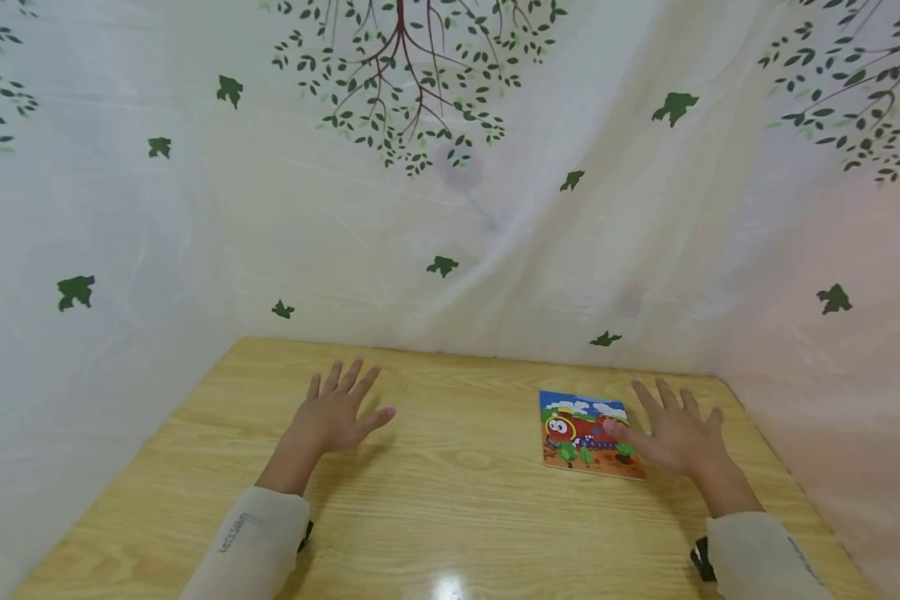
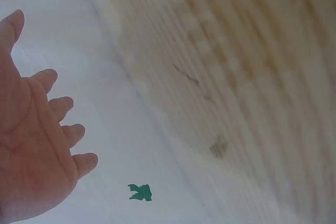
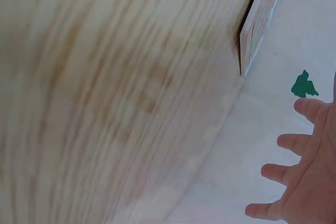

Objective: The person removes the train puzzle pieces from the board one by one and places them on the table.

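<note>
Note left hand [image 1: 337, 421] and right hand [image 1: 678, 437] as spread wide, holding nothing; locate picture board [image 1: 581, 437] flat, partly beneath the latter, with contact indeterminable; judge handling as unstarted, with any grasp outstanding.

Desk [image 1: 450, 483]: yellowish wood grain, glossy, rounded far corners, glare spot [image 1: 447, 587] at near middle. On it: thin square picture board [image 1: 581, 446], lying flat, right of centre, toward far edge, red cartoon train [image 1: 562, 432] facing up.
</note>
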Motion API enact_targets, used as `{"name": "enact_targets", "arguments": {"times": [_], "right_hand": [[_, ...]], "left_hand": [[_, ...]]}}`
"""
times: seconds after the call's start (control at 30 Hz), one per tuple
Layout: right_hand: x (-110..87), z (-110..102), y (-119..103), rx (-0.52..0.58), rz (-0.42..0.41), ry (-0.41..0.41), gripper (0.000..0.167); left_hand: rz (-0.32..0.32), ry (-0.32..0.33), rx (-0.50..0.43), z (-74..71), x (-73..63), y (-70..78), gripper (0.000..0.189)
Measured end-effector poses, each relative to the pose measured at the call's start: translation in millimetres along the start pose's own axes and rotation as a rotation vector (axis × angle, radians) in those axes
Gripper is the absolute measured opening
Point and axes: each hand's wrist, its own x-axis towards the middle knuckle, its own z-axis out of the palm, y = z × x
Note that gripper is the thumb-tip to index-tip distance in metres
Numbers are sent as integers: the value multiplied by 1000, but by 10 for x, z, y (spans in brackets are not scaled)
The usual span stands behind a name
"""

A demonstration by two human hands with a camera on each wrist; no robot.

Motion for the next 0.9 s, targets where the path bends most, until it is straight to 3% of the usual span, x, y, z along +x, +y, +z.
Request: {"name": "enact_targets", "arguments": {"times": [0.17, 0.3, 0.47, 0.63, 0.9], "right_hand": [[32, 22, -25, 27, -30, 0, 102], [58, 51, -31, 45, -54, -4, 101], [148, 109, -29, 112, -99, -10, 98], [219, 130, -37, 249, -136, -43, 94], [247, 142, -32, 448, -20, -150, 79]], "left_hand": [[29, -9, 8, -24, 65, 41, 86], [82, -21, 24, -28, 192, 140, 87], [160, -39, 71, -32, 386, 334, 86], [252, -28, 139, 7, 579, 585, 82], [329, -71, 254, 130, 836, 1000, 73]]}}
